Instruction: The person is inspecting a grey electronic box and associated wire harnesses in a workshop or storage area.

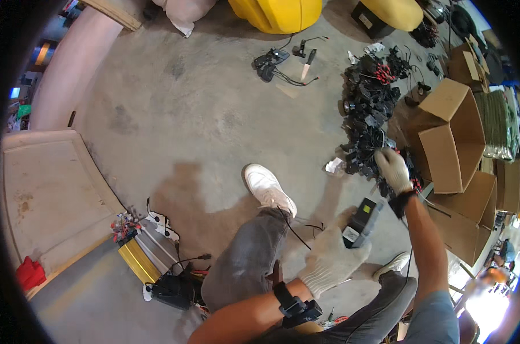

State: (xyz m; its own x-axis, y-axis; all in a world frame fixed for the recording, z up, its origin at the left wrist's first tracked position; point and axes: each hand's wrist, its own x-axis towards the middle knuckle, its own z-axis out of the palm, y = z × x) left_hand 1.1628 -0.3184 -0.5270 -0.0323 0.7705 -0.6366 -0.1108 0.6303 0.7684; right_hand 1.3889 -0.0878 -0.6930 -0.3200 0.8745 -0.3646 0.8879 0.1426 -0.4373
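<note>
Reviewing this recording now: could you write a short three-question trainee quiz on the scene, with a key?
1. True or false: the left hand and the right hand are both gloved.
2. What is in the left hand? A) red cloth B) black box-shaped device C) white shoe
3. Fill in: in the picture, the cardboard boxes stand to the ___ of the pile of black parts.

Key: 1. True; 2. B; 3. right

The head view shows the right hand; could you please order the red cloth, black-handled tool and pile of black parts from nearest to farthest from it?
1. Pile of black parts, at the right hand.
2. Black-handled tool, toward the upper centre.
3. Red cloth, far left.
</note>
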